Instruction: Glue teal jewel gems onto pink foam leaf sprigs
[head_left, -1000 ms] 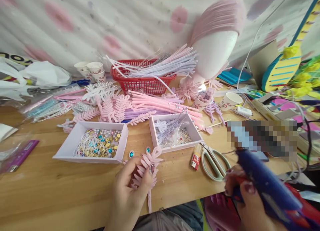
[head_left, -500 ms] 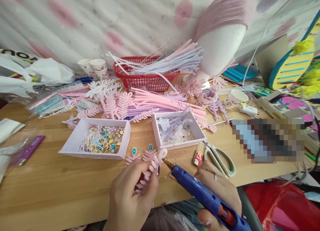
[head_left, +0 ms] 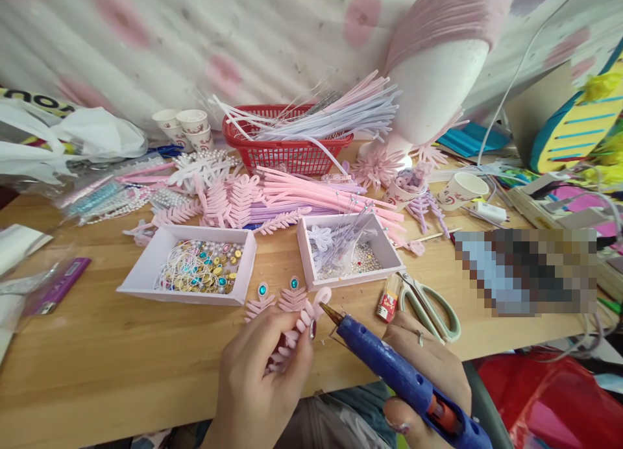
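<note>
Between the thumb and fingers of my left hand [head_left: 265, 371] is a pink pipe-cleaner leaf [head_left: 291, 339], its looped end sticking out at the top. My right hand [head_left: 428, 371] is wrapped round a blue hot glue gun [head_left: 389, 358]. Its metal nozzle points at the loop, touching it or very close; I cannot tell which. Just behind my left hand lie two pink leaf pieces, each topped with a blue gem [head_left: 294, 283]. Green-handled scissors [head_left: 428, 306] and a small red-and-white lighter-like item [head_left: 389, 298] lie beyond my right hand.
One white box [head_left: 131, 274] holds gold and blue gems; another white box [head_left: 311, 277] holds beads and wire stems. Behind them are pink pipe cleaners [head_left: 311, 196], a red basket [head_left: 287, 157] and a white mannequin head [head_left: 438, 92]. A paper cup [head_left: 462, 191] stands at right.
The view has shifted slightly. Both hands, the leaf and the glue gun keep nearly the same pose, with the nozzle still at the loop.
</note>
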The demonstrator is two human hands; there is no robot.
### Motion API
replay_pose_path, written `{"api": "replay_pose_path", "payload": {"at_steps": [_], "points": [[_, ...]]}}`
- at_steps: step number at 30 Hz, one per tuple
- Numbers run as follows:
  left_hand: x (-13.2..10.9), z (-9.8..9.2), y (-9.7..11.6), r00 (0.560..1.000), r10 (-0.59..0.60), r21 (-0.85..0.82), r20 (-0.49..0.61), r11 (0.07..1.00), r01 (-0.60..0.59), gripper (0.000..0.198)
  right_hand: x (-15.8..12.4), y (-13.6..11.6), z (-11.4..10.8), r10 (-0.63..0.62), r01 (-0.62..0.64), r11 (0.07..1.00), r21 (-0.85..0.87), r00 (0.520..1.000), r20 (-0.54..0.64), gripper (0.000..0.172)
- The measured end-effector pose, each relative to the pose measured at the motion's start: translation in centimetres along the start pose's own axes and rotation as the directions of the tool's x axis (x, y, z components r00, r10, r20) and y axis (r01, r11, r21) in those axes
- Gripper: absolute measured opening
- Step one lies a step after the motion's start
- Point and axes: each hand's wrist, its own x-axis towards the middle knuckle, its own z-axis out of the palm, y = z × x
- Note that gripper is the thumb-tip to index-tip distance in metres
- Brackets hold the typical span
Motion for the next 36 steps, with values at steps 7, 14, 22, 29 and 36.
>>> {"api": "replay_pose_path", "payload": {"at_steps": [7,14,22,29,36], "points": [[0.0,-0.1,0.0,0.999,0.046,0.004,-0.013,0.999,-0.046,0.015,0.3,-0.6,0.3,0.019,-0.021,1.0,-0.023,0.997,-0.074,0.052],[-0.1,0.1,-0.3,0.999,0.033,-0.037,-0.038,0.999,-0.034,0.018,0.2,-0.8,0.9,0.046,-0.05,0.998,-0.024,0.989,-0.14,0.059],[0.1,-0.1,-0.2,0.999,0.05,-0.03,-0.017,0.998,-0.05,0.019,1.3,-1.0,0.6,-0.04,0.034,0.998,-0.048,0.991,-0.131,0.055],[0.0,-0.1,-0.1,0.999,0.047,-0.023,-0.017,0.999,-0.047,0.017,0.8,-0.7,0.6,-0.005,0.0,0.999,-0.043,0.994,-0.111,0.06],[-0.1,-0.1,-0.3,0.999,0.038,-0.018,-0.014,0.999,-0.039,0.018,0.0,-0.2,1.0,0.033,-0.031,0.999,0.017,0.99,-0.138,0.058]]}}
